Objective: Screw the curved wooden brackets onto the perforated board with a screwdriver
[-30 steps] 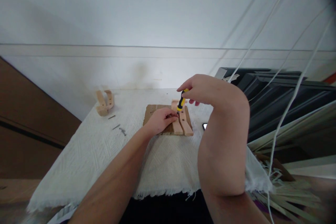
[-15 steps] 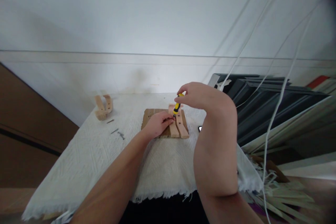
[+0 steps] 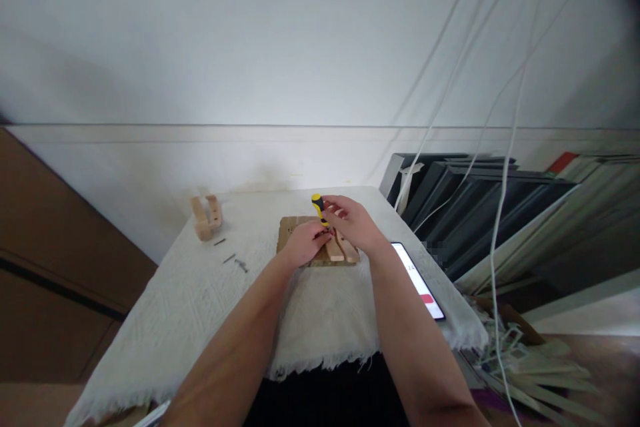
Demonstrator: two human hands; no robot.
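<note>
The right hand point(image 3: 349, 221) grips the screwdriver point(image 3: 319, 204); the left hand's point(image 3: 306, 243) grip is unclear. Best push straight along the shaft, wood point(image 3: 333, 250) braced.

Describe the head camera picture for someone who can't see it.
A right hand holds a yellow-black screwdriver, left hand near its lower end, over wooden pieces on a brown board. Metal fasteners, another wooden item and a lit phone lie on white cloth.

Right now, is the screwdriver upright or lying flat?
Upright, leaning a little: the screwdriver stands handle up in the right hand, its lower end down beside the left hand.
</note>
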